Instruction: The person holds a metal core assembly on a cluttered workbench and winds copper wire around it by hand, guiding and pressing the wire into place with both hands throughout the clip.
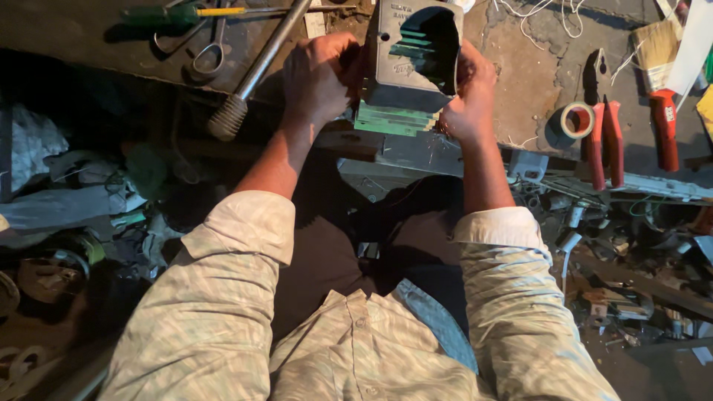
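A grey metal motor housing [401, 63] with green fins inside and a green base stands at the near edge of a worn workbench [535, 82]. My left hand [321, 74] presses against its left side, fingers curled on the casing. My right hand [466, 93] grips its right side near the open end. Both forearms reach up from my light striped sleeves.
A threaded steel bar [256, 70] lies diagonally left of the housing, with scissors [210, 46] and a green-handled screwdriver [178, 12] beyond. To the right sit a tape roll [575, 120], red-handled pliers [603, 137], a brush [661, 82]. Scrap parts litter the floor on both sides.
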Motion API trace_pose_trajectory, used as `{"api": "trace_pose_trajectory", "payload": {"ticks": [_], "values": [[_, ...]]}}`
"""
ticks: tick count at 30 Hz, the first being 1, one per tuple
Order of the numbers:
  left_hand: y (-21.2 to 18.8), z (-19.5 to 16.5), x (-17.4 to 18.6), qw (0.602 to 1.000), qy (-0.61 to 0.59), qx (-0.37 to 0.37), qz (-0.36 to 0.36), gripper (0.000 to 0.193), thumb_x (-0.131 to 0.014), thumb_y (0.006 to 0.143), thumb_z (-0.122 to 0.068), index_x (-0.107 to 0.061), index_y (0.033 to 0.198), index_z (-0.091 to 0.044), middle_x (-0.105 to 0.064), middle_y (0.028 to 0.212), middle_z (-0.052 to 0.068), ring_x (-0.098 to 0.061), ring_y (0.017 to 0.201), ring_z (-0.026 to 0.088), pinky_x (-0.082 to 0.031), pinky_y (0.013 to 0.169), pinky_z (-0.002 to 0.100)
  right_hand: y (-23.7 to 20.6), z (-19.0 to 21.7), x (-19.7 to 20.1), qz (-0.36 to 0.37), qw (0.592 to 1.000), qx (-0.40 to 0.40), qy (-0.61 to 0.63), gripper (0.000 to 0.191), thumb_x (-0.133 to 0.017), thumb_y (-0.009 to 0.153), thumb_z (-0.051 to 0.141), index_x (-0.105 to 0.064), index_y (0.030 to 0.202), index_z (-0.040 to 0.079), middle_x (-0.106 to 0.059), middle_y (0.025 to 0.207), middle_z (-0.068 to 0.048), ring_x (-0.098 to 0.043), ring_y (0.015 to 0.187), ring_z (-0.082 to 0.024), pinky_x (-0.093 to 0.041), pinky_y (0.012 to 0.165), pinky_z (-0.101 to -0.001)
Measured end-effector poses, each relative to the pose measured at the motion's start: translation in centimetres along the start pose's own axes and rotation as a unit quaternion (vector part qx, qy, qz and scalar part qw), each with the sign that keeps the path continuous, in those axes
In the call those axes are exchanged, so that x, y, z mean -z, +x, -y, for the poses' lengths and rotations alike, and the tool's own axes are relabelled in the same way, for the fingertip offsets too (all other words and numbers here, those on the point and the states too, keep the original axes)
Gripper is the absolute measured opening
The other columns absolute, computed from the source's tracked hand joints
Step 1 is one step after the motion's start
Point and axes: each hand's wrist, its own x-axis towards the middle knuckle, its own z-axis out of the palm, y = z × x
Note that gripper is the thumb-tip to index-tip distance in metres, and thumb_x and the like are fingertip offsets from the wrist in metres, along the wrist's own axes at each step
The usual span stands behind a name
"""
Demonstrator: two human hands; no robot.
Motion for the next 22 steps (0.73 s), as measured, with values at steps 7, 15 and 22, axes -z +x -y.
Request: {"api": "trace_pose_trajectory", "payload": {"ticks": [7, 15, 22], "values": [[-0.8, 1.1, -0.9, 0.957, 0.071, -0.193, -0.206, 0.051, -0.063, 0.108, -0.053, -0.067, 0.097, -0.004, -0.068, 0.08, 0.009, -0.067, 0.071, 0.03, -0.048, 0.066, 0.042, -0.1, -0.6, 0.2, -0.008, 1.0, -0.008, -0.002, 0.03, -0.077, 0.097, 0.011, -0.068, 0.122, -0.004, -0.073, 0.111, -0.002, -0.067, 0.104, -0.01, -0.054, 0.097, -0.0276], [0.0, 0.4, -0.4, 1.0, -0.002, 0.005, 0.002, 0.038, -0.072, 0.098, -0.043, -0.068, 0.073, -0.015, -0.067, 0.063, 0.001, -0.065, 0.052, 0.021, -0.045, 0.051, 0.037, 0.0, -0.9, 0.1, 0.0, 1.0, 0.004, 0.019, 0.031, -0.076, 0.097, 0.009, -0.067, 0.124, -0.005, -0.073, 0.114, -0.003, -0.066, 0.107, -0.01, -0.054, 0.1, -0.0283], [0.0, -0.2, -0.1, 1.0, -0.014, -0.009, -0.015, 0.037, -0.071, 0.101, -0.039, -0.067, 0.074, -0.013, -0.069, 0.065, 0.002, -0.066, 0.055, 0.02, -0.047, 0.053, 0.038, -0.1, -0.9, 0.2, -0.009, 1.0, -0.002, -0.01, 0.033, -0.076, 0.095, 0.01, -0.067, 0.124, -0.004, -0.073, 0.114, -0.003, -0.067, 0.107, -0.011, -0.054, 0.1, -0.028]]}}
